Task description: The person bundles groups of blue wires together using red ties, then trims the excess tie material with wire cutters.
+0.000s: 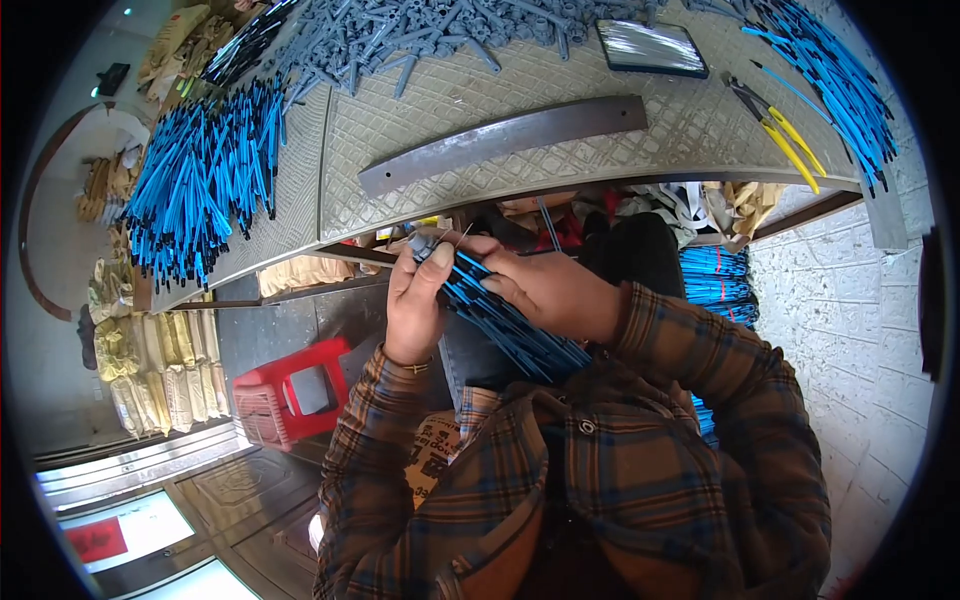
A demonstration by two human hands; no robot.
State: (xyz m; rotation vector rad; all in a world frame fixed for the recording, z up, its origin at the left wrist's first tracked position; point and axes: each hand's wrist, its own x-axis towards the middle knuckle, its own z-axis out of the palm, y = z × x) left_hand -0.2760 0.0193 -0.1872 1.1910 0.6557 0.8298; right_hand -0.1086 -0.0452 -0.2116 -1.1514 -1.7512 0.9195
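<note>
Above my lap, both hands are close together. My left hand [418,300] is closed, its thumb and fingers pinching a small grey plastic piece [421,243]. Beside it my right hand [545,288] is closed round a thin blue rod [468,262], its fingertips partly hidden. A thin, needle-like tip shows between the hands; what it belongs to I cannot make out. Under the hands a bundle of blue rods [520,335] lies slanted across my lap.
On the table [440,135] lie a curved metal bar [505,142], yellow-handled pliers [785,140], a shallow dark tray [652,48] and a heap of grey plastic pieces [430,30]. Blue rods [205,180] pile up at the left. A red stool [290,390] stands below.
</note>
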